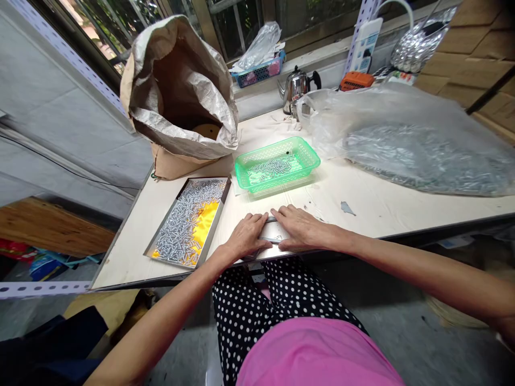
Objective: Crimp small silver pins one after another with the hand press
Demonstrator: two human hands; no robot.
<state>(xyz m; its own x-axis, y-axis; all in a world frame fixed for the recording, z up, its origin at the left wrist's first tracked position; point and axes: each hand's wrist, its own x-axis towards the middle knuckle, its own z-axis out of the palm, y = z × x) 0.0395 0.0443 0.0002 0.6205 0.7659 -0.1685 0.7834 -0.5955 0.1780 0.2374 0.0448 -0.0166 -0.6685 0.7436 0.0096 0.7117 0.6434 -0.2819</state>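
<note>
At the table's front edge, my left hand [248,235] and my right hand [300,228] lie close together, fingers bent over a flat piece with thin grey metal bars [272,240]. A bar shows at the far side and another at the near side; its ends are hidden under my hands, so I cannot tell its kind. To the left lies a shallow tray [217,221] of small silver metal pins or screws [177,220], with a patch of yellow bottom bare. Beyond my hands stands a green plastic basket [257,186] holding more small silver pieces [273,168].
An open paper sack [173,161] stands at the back left. A large clear plastic bag [426,155] of metal pieces covers the right side. Behind are a steel kettle [296,86], an orange box [356,80] and a blue basket [257,75]. A grey scrap [346,208] lies on the table [386,212].
</note>
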